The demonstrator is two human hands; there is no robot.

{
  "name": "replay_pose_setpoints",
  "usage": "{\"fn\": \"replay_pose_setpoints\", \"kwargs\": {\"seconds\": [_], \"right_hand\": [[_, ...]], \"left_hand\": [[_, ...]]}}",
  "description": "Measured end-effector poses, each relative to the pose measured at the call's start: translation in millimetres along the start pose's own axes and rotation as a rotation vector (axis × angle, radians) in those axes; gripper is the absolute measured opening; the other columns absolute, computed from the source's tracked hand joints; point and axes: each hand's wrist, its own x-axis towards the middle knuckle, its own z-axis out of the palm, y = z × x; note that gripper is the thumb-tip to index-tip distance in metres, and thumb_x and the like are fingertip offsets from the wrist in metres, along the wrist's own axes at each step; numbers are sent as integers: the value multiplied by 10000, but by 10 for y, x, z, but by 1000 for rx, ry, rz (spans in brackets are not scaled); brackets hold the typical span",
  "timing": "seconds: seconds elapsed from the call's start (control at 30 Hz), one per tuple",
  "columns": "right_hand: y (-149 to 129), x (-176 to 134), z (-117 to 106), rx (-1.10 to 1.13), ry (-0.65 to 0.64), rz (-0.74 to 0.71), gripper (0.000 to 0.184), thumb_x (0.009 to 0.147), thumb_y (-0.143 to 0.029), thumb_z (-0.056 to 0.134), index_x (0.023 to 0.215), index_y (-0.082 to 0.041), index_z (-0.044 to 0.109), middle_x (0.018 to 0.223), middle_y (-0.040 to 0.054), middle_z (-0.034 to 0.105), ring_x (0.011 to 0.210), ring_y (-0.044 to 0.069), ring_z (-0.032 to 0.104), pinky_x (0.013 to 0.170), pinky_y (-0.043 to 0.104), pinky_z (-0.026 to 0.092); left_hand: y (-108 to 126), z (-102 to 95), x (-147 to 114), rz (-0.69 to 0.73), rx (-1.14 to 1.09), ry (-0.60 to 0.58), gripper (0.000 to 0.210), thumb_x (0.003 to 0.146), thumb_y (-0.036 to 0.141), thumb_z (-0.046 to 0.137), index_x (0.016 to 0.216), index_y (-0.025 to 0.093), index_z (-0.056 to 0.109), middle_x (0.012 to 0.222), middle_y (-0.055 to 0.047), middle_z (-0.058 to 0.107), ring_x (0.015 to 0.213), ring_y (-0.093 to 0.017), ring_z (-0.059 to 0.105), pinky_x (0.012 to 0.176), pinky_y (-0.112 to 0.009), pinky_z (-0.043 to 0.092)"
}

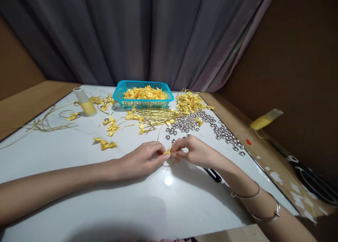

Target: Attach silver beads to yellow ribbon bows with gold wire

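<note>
A small yellow ribbon bow (167, 152) is pinched between my two hands above the white tabletop. My left hand (150, 155) grips its left side with thumb and forefinger, and my right hand (188, 151) closes on its right side. A thin gold cord (158, 132) rises by the left fingertips. Much of the bow is covered by my fingers. Beyond my hands lie gold cords (158, 115) in a bundle and many silver ring-like pieces (186, 123). Several loose yellow bows (113, 127) rest to the left. Under my right wrist a black handle (213, 175) partly shows.
A blue basket (144, 104) of yellow bows stands at the back, with a bow pile (190, 101) on its right. A yellow thread spool (87, 104) is at the left, another spool (265, 119) at the right. Black-handled scissors (311, 180) lie near the right edge.
</note>
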Motion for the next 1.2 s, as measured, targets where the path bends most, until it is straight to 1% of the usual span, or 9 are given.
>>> {"fn": "replay_pose_setpoints", "kwargs": {"seconds": [0.1,0.2,0.37,0.57,0.8,0.93,1.07,1.13,1.2], "right_hand": [[-24,-8,0,-19,7,-9,172,743,-69,533,683,-123,685,676,47,683,654,141,619,656,242,461],[-35,-11,-4,-29,7,-18,181,748,-71,525,684,-127,685,674,41,682,651,137,617,660,239,461],[-42,-18,-16,-36,-11,-4,171,749,-88,532,706,-124,694,658,39,686,630,134,618,623,228,459],[-56,-31,-22,-52,-10,41,170,758,-101,544,692,-124,700,653,45,704,633,146,626,623,237,460],[-67,-42,-27,-56,6,35,161,761,-93,552,732,-146,702,649,20,694,644,136,621,630,233,455],[-69,-67,-10,-101,64,-9,159,755,-65,575,769,-154,705,758,32,674,729,142,606,710,257,446],[-72,-91,12,-150,144,-66,125,746,-67,613,737,-160,696,923,64,584,880,166,567,807,301,425],[-72,-92,14,-134,140,-77,131,748,-55,610,725,-159,687,961,66,570,892,162,561,806,300,421],[-66,-82,12,-110,107,-80,150,754,-41,589,718,-157,677,919,52,592,834,145,566,759,278,425]], "left_hand": [[-12,40,31,6,64,22,266,922,340,427,777,148,541,707,-17,531,652,-140,489,609,-268,380],[-46,65,56,69,145,47,260,938,300,390,756,152,505,709,-21,513,645,-140,476,623,-278,378],[-87,64,61,165,164,20,249,958,258,335,798,160,498,742,-27,515,687,-146,485,666,-288,388],[-79,58,43,160,151,-13,234,957,249,328,828,163,504,765,-30,516,709,-149,492,673,-288,397],[-80,46,43,163,149,-21,224,950,245,342,826,159,507,759,-30,517,709,-149,495,666,-282,390],[-74,27,53,169,146,-30,225,949,246,349,808,157,501,742,-26,516,691,-143,489,652,-275,381],[-74,16,63,179,133,-36,226,946,246,360,792,155,498,739,-25,519,679,-135,484,645,-268,374],[-83,14,65,184,116,-41,227,944,247,364,787,155,499,741,-26,525,670,-130,484,640,-264,373],[-93,10,66,182,104,-53,228,942,254,367,787,156,502,743,-28,531,667,-129,486,635,-263,371]]}}
